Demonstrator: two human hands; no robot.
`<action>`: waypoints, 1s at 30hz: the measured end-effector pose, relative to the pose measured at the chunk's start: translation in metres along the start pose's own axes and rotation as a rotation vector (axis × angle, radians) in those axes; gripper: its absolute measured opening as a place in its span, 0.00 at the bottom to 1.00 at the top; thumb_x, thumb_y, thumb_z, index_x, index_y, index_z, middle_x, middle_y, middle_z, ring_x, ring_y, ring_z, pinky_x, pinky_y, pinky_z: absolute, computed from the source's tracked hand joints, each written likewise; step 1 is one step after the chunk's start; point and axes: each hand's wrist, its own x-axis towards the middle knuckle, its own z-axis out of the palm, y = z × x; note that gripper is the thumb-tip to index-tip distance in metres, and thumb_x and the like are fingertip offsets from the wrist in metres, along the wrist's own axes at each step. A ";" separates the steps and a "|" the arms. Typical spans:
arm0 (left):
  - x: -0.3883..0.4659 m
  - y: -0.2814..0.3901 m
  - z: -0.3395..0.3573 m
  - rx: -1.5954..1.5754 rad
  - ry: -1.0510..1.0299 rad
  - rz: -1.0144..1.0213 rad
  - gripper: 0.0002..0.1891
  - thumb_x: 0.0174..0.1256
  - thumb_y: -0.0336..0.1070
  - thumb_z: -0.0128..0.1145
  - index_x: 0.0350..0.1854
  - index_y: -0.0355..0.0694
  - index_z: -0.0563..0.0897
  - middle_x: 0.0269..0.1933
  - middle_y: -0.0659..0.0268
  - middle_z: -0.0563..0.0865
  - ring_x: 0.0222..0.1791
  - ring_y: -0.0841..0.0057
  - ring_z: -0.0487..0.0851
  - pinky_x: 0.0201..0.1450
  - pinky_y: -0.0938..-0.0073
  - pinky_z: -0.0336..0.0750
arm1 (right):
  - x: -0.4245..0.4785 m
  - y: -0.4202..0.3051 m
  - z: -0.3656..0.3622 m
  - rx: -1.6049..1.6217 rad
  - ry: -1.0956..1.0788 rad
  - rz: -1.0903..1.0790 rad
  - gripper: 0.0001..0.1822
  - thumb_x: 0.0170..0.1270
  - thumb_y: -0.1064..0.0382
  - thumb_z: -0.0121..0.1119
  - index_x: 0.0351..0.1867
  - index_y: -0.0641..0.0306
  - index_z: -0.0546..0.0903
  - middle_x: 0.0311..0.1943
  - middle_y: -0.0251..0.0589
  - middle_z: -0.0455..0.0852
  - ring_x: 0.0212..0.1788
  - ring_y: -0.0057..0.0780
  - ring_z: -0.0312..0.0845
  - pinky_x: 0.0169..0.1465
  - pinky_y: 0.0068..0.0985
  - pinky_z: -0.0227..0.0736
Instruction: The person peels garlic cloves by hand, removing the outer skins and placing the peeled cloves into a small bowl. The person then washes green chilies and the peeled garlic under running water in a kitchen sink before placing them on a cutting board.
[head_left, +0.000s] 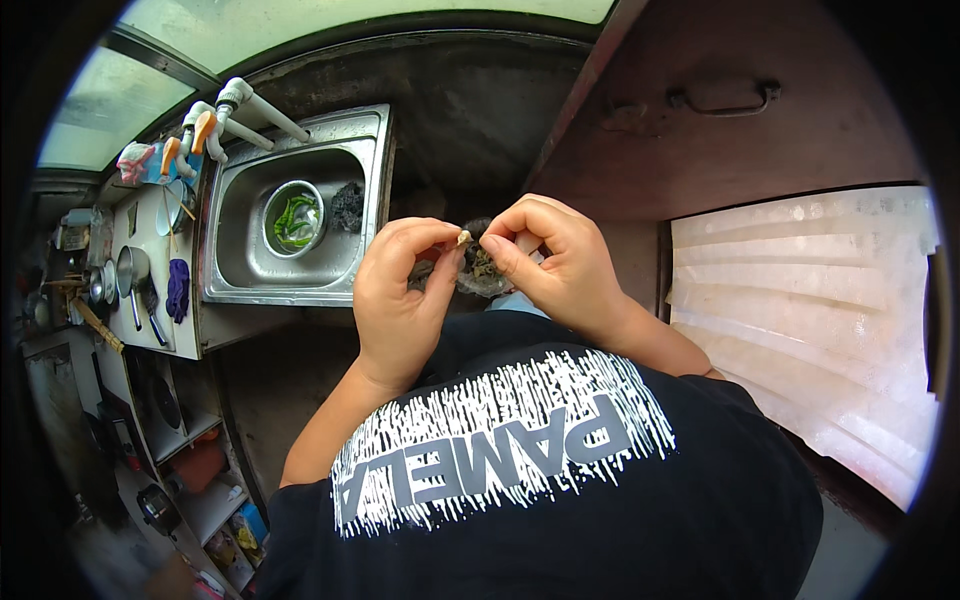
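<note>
My left hand (403, 289) pinches a small pale piece (463, 237), perhaps a garlic clove, between thumb and forefinger. Close by on its right, my right hand (559, 247) has its thumb and forefinger brought together and the other fingers curled. Something whitish shows beside those curled fingers; whether they grip it is unclear. Beneath both hands is a lined container of dark scraps (482, 264), partly covered by the fingers. To the left, a metal bowl (320, 229) with green chili peppers (295, 217) stands in the stainless steel sink (244, 259).
A dark scouring pad (347, 208) lies in the sink. White taps with orange handles (203, 132) rise behind it. The left counter bears a saucepan (133, 264) and a purple cloth (178, 289). A reddish panel with a metal handle (726, 105) stands at the upper right.
</note>
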 end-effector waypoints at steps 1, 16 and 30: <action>0.001 0.001 -0.001 0.059 0.004 0.068 0.10 0.56 0.19 0.62 0.40 0.33 0.81 0.40 0.60 0.82 0.38 0.75 0.82 0.40 0.79 0.78 | -0.001 0.000 -0.001 0.007 -0.015 0.035 0.06 0.60 0.66 0.62 0.30 0.67 0.80 0.26 0.37 0.78 0.26 0.24 0.72 0.29 0.21 0.67; -0.007 -0.008 -0.006 0.462 -0.079 0.422 0.15 0.46 0.20 0.62 0.39 0.34 0.82 0.38 0.59 0.83 0.36 0.65 0.82 0.35 0.72 0.78 | 0.003 0.000 0.012 -0.083 -0.074 0.123 0.06 0.55 0.68 0.59 0.27 0.70 0.80 0.24 0.42 0.81 0.27 0.30 0.76 0.31 0.26 0.70; -0.014 -0.016 -0.002 -0.821 0.040 -0.583 0.08 0.67 0.29 0.59 0.45 0.34 0.78 0.42 0.64 0.84 0.40 0.81 0.82 0.48 0.80 0.77 | 0.009 -0.001 0.017 -0.083 -0.057 -0.024 0.03 0.48 0.71 0.59 0.23 0.69 0.76 0.21 0.39 0.74 0.22 0.28 0.69 0.27 0.25 0.63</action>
